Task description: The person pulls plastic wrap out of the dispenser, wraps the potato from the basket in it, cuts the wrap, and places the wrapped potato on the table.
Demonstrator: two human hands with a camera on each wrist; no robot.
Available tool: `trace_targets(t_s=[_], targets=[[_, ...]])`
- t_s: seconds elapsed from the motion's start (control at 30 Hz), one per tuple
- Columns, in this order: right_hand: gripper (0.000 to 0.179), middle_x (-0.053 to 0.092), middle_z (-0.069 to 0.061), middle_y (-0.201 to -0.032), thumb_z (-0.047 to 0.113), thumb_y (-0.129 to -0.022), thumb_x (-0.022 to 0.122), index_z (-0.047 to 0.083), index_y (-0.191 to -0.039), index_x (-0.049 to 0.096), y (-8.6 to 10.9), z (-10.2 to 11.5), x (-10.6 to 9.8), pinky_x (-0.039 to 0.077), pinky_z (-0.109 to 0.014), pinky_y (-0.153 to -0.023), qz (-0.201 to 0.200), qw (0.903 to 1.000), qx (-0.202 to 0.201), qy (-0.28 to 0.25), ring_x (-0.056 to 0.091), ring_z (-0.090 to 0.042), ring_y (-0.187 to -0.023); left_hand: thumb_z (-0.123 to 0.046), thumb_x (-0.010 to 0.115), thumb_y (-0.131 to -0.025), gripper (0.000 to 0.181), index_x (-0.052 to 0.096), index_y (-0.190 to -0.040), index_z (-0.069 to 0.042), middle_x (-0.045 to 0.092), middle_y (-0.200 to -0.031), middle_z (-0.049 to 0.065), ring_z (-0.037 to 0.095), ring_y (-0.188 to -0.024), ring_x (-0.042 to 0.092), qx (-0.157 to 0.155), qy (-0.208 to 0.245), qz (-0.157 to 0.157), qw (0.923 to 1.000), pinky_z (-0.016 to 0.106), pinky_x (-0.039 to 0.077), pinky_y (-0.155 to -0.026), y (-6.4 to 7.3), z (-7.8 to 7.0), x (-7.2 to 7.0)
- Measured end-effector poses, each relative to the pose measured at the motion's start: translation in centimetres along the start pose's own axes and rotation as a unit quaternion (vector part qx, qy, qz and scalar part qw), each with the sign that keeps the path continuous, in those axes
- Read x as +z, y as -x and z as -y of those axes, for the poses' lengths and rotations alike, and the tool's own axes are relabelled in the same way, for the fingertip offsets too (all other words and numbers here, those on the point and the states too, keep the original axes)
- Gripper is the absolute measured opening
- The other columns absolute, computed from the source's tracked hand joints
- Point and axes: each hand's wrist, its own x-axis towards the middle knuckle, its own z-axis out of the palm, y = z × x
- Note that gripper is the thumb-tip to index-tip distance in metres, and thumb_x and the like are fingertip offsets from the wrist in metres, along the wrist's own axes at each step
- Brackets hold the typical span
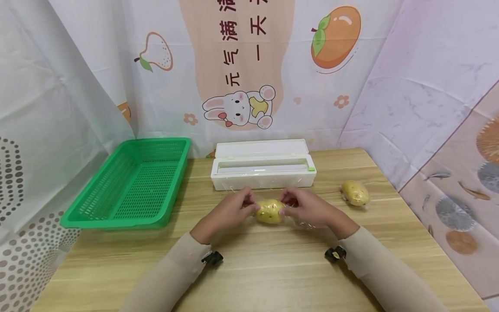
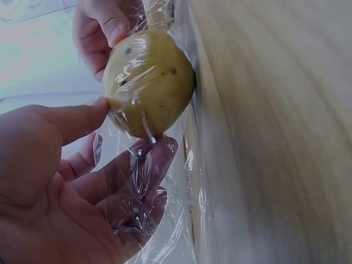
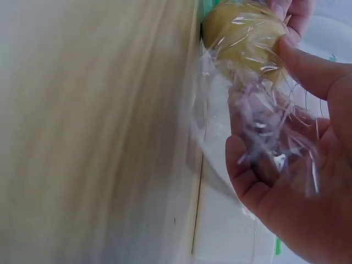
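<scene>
A yellow potato [image 1: 270,211] with dark specks is covered in clear plastic wrap [image 2: 146,181], held at the middle of the table. From the left side, my left hand [image 1: 235,205] holds it, thumb [image 2: 82,118] on the skin of film and fingers curled beneath. My right hand [image 1: 308,207] grips the opposite end, its thumb [image 3: 313,66] against the wrapped potato [image 3: 245,36]. Loose, crumpled film [image 3: 269,132] trails over the right fingers. In both wrist views the film hides part of the fingertips.
Behind the hands stands a white cling film box [image 1: 263,180], lid raised, with a roll inside. To the left is a green plastic basket [image 1: 177,186]. Another wrapped potato [image 1: 355,193] lies at the right on the wooden table [image 1: 265,277]. A printed curtain [image 1: 304,108] hangs behind.
</scene>
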Motion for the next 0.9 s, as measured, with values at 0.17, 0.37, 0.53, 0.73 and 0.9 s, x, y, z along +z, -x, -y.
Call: trace_targets(t_s=[0.17,0.37,0.53,0.73,0.9], targets=[[0.021,0.071,0.002,-0.099,0.028,-0.097,0.075,0.016,-0.110,0.063,-0.7,-0.4,-0.2,0.058,-0.032,-0.081,0.005,0.9997,0.006,-0.025,0.069,-0.016,-0.093,-0.030,0.066,-0.103,0.010,0.060,-0.099,-0.022,0.065,-0.086,-0.008,0.010,-0.078,0.058,0.000,-0.015,-0.011,0.9998,0.029,0.051,-0.071,-0.5,0.1,0.0],[0.015,0.073,0.003,-0.095,0.025,-0.099,0.071,0.014,-0.108,0.067,-1.6,-0.7,-0.3,0.059,-0.030,-0.080,0.007,0.9996,0.018,-0.022,0.070,-0.014,-0.090,-0.032,0.064,-0.104,0.010,0.061,-0.100,-0.023,0.071,-0.086,0.002,0.011,-0.071,0.059,-0.033,0.004,-0.002,0.9994,0.031,0.052,-0.063,-0.9,0.4,-0.1],[0.015,0.075,0.001,-0.098,0.023,-0.102,0.068,0.012,-0.111,0.069,-2.1,-0.9,-0.2,0.058,-0.029,-0.082,0.006,0.9995,0.015,-0.026,0.070,-0.013,-0.093,-0.030,0.064,-0.104,0.010,0.063,-0.100,-0.021,0.073,-0.089,0.004,0.014,-0.069,0.063,-0.044,0.018,-0.003,0.9989,0.032,0.054,-0.061,-1.1,0.6,-0.2],[0.015,0.074,0.003,-0.100,0.026,-0.102,0.067,0.015,-0.111,0.070,-2.3,-1.0,-0.1,0.056,-0.031,-0.085,0.006,0.9995,0.027,-0.018,0.069,-0.012,-0.094,-0.030,0.066,-0.103,0.011,0.066,-0.097,-0.021,0.074,-0.085,0.000,0.016,-0.072,0.066,-0.045,0.028,-0.017,0.9985,0.031,0.054,-0.062,-1.2,1.0,-0.1],[0.013,0.072,0.005,-0.101,0.029,-0.103,0.066,0.021,-0.111,0.073,-2.2,-1.0,0.0,0.055,-0.036,-0.088,-0.009,0.9996,0.025,0.011,0.067,-0.014,-0.095,-0.032,0.069,-0.101,0.013,0.072,-0.093,-0.022,0.067,-0.084,-0.007,0.012,-0.080,0.060,-0.029,-0.008,-0.044,0.9986,0.031,0.052,-0.074,-1.2,1.3,-0.1]])
